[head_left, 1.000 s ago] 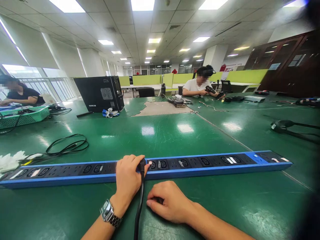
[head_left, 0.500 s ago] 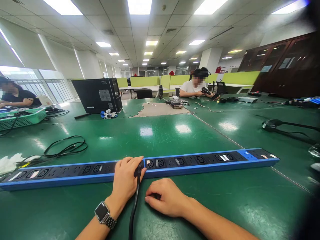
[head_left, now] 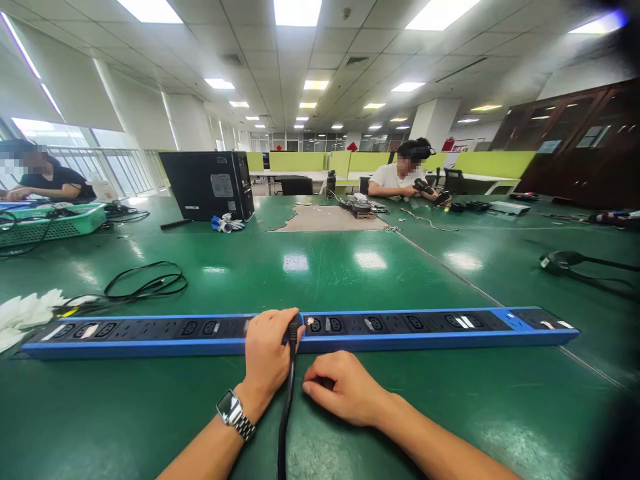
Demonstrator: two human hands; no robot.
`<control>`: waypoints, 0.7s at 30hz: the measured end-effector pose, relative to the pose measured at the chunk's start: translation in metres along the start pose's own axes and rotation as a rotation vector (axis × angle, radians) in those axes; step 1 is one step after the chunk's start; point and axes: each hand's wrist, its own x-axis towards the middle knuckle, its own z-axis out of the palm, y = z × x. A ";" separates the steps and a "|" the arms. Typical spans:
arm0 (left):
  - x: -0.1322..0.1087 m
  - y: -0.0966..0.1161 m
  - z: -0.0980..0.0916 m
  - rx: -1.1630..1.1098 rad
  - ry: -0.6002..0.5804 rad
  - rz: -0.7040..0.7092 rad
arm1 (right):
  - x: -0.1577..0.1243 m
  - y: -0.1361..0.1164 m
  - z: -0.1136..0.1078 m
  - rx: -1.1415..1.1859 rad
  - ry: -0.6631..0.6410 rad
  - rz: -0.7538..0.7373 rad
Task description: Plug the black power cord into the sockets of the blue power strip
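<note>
A long blue power strip point(head_left: 380, 339) with black sockets along its top lies across the green table. My left hand point(head_left: 270, 347), a watch on its wrist, is closed around the black plug point(head_left: 293, 330) near the strip's middle. Whether the plug's front is in a socket is hidden by the fingers. From the plug a thick black power cord point(head_left: 285, 420) runs down toward me. Just in front of the strip, to the right of the cord, my right hand point(head_left: 345, 387) rests on the table with its fingers curled in, apart from the strip.
A coiled black cable point(head_left: 145, 283) and white gloves point(head_left: 30, 317) lie at the left. Farther back stand a black computer case point(head_left: 207, 185) and a green basket point(head_left: 55, 230). A black strap-like object point(head_left: 570, 261) lies at right. Two people sit at the table's far side and left.
The view has turned slightly left, so everything sits farther right in the picture. Both hands, the plug and the strip keep about the same places relative to each other.
</note>
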 end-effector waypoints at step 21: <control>-0.008 0.004 -0.010 0.061 -0.213 0.017 | -0.003 0.001 0.000 0.027 0.110 -0.107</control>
